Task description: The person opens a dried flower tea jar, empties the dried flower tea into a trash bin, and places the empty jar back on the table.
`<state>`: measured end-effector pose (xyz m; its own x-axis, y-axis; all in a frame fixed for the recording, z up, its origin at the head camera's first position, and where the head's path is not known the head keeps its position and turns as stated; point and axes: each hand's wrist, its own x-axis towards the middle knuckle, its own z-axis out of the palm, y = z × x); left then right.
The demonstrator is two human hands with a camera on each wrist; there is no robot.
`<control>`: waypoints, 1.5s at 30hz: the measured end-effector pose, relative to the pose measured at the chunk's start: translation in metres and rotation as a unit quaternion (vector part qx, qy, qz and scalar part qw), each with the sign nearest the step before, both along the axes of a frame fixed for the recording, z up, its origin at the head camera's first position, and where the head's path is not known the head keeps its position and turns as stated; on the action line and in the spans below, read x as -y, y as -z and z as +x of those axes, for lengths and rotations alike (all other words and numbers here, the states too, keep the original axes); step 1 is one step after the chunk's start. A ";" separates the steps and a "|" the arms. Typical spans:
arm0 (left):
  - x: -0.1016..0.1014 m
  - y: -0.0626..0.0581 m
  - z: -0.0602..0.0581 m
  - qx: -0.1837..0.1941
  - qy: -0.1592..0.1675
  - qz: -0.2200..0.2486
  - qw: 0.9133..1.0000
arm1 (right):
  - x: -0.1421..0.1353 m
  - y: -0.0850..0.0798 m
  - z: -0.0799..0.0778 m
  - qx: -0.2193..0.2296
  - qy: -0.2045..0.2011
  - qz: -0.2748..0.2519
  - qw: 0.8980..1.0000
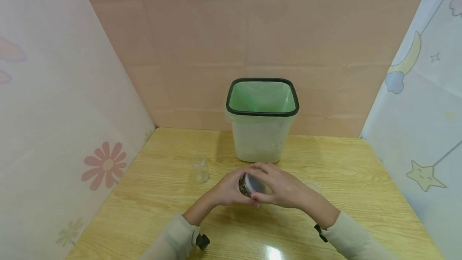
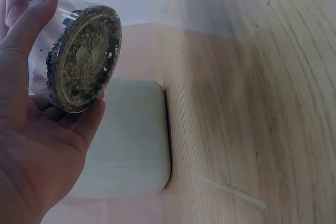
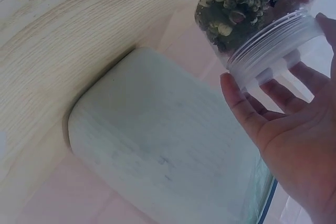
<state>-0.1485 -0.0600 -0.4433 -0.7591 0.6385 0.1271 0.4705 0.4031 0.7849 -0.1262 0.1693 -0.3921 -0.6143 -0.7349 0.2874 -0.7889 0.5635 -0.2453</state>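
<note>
A clear jar (image 1: 243,186) with dark and pale dried plant bits inside is held up, tilted, between both hands. My left hand (image 1: 231,189) grips its body. The fingers of my right hand (image 1: 285,187) curl round the translucent screw lid (image 1: 257,183), which sits on the jar's mouth. In the left wrist view the round jar base (image 2: 86,59) faces the camera, the contents packed against it. The right wrist view shows the ribbed lid (image 3: 275,45) between my right fingertips and thumb. Part of the lid is hidden under the right hand in the head view.
A pale bin (image 1: 258,139) with a green liner and black rim stands behind the hands, by the back wall. An upright clear glass (image 1: 200,167) is to its left. Beyond my right wrist lies a small round translucent thing (image 1: 313,186), partly covered.
</note>
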 end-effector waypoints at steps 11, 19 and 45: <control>0.003 -0.001 -0.002 0.008 0.034 0.008 0.999 | -0.003 0.002 -0.002 -0.024 -0.047 -0.008 0.999; -0.007 0.004 0.000 -0.030 -0.021 -0.009 0.999 | -0.002 0.002 -0.003 -0.024 -0.003 -0.004 1.000; -0.006 0.005 -0.003 -0.052 -0.018 0.000 0.998 | 0.000 0.001 -0.004 -0.022 -0.003 -0.018 1.000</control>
